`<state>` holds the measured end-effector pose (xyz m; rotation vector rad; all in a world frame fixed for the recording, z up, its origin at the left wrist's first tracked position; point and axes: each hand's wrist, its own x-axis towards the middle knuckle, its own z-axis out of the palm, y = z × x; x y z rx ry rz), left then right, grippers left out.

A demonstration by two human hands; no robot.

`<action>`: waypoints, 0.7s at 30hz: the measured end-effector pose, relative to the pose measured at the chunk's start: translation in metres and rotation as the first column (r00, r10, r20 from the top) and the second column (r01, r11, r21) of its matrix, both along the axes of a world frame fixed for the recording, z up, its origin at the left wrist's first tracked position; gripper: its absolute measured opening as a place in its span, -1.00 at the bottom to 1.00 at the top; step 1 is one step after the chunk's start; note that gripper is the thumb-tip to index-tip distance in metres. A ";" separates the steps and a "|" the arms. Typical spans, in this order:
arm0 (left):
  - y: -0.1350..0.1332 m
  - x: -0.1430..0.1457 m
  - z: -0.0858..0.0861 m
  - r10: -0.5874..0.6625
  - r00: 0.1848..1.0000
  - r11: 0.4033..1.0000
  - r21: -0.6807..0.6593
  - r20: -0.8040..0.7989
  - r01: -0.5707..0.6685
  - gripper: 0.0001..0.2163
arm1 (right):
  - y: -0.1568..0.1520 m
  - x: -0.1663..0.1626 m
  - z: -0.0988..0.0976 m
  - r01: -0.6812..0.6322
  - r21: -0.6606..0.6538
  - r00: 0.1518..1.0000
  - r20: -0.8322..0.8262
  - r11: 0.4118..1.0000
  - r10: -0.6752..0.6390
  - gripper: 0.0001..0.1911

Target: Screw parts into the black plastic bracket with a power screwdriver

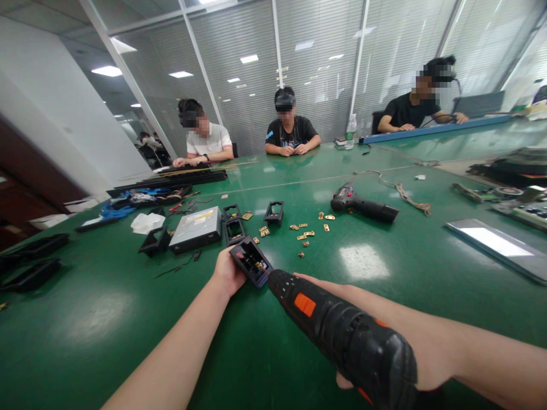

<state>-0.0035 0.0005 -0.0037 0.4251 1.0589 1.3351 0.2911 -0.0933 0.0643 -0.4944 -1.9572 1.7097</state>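
Frame sits tilted over the near middle of the surface, gripped by the left hand. The right hand is wrapped around the drill, nose aimed into the opening; bit seating cannot be confirmed. Off-axis pressure could cause slippage toward the left hand. Insufficient grip could let torque twist the frame. Loose screws to the right could scatter if bumped.
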 end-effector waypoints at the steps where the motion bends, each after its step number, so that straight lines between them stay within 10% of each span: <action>1: 0.000 0.000 0.000 -0.003 1.000 1.000 0.006 -0.011 0.003 -0.73 | -0.001 0.000 0.001 0.002 -0.014 1.000 -0.020 1.000 -0.002 0.11; 21: 0.002 -0.004 -0.004 -0.035 0.998 0.998 0.046 -0.050 0.037 -0.76 | 0.002 0.002 0.001 -0.001 0.080 0.998 0.070 0.997 -0.005 0.13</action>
